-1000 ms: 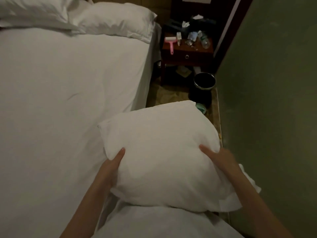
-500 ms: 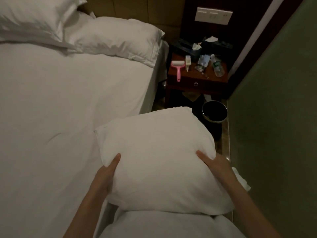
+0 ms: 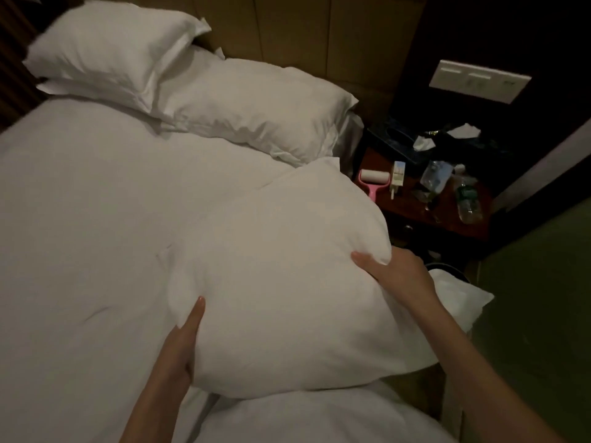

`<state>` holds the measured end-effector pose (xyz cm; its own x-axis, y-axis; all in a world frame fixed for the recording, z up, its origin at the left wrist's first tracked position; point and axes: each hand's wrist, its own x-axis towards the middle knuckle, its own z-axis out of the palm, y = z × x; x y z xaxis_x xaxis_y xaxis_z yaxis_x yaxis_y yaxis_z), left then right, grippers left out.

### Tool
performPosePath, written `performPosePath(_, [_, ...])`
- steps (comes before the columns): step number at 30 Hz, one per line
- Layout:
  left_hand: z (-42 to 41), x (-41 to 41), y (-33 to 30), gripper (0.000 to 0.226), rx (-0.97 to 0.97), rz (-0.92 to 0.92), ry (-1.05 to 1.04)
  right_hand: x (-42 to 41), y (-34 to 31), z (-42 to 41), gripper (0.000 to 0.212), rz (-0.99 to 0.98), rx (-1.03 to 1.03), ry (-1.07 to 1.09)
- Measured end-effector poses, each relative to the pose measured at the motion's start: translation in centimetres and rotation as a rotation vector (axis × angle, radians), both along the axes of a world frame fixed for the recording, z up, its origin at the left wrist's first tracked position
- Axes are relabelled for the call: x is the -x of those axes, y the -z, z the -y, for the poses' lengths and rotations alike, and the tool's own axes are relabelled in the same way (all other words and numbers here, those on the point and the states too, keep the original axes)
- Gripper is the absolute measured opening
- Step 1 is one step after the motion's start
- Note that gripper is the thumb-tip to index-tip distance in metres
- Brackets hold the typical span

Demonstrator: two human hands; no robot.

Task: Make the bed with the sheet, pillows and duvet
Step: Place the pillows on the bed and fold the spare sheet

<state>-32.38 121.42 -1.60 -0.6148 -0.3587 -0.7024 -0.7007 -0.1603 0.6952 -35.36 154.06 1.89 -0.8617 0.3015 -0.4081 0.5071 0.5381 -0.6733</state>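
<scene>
Pillow step: left hand (image 3: 182, 343) and right hand (image 3: 396, 276) clamp pillow (image 3: 281, 282); next, set it atop the 2 at headboard (image 3: 287, 30)

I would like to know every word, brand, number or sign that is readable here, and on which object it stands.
None can be read.
Small box on the nightstand: print too blurred.
Bottle label: too small and dark.
Wall switch panel: no legible marks.
Pillow held by the left hand and right hand: plain white.
</scene>
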Motion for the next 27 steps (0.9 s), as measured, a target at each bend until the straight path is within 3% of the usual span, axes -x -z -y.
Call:
performPosePath(5, [-0.8, 8.2, 1.1, 0.074, -0.076, -0.136, -0.052, 11.1, -1.0, 0.5, 0.036, -0.148, -0.021, -0.065])
performPosePath(10, [-2.2, 18.1, 0.4, 0.056, -0.163, -0.252, -0.107, 22.0, -2.7, 0.6, 0.052, -0.266, 0.026, -0.063])
performPosePath(16, [-1.2, 29.8, -1.9, 0.054, -0.235, -0.368, -0.098, 33.1, -5.1, 1.1, 0.03, -0.347, 0.073, -0.058])
performPosePath(20, [-1.1, 36.1, -3.6, 0.046, -0.227, -0.412, -0.1, 39.8, -7.4, 1.2, 0.028, -0.383, 0.054, -0.087])
performPosePath(27, [-1.6, 49.4, -4.2, 0.05, -0.258, -0.42, -0.215, 57.3, -11.2, 2.4, 0.032, -0.46, -0.011, -0.258])
